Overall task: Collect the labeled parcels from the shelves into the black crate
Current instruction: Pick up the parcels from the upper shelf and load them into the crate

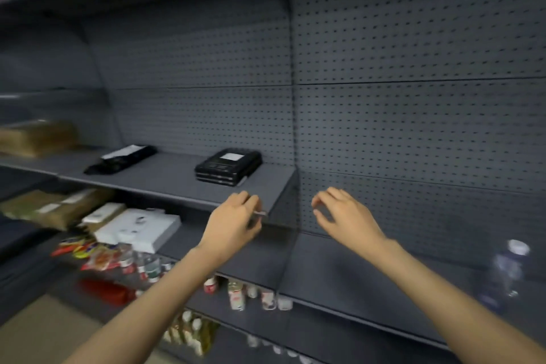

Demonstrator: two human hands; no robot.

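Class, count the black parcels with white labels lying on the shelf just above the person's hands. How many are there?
2. One black parcel lies near the shelf's right end, above the left hand; a flatter one lies further left. Others may be hidden outside the frame.

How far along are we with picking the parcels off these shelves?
Done: cannot tell, since the crate is out of view. In hand: nothing; the left hand and right hand reach empty toward the shelf. Left: two black parcels with white labels, plus brown ones and white ones lower down.
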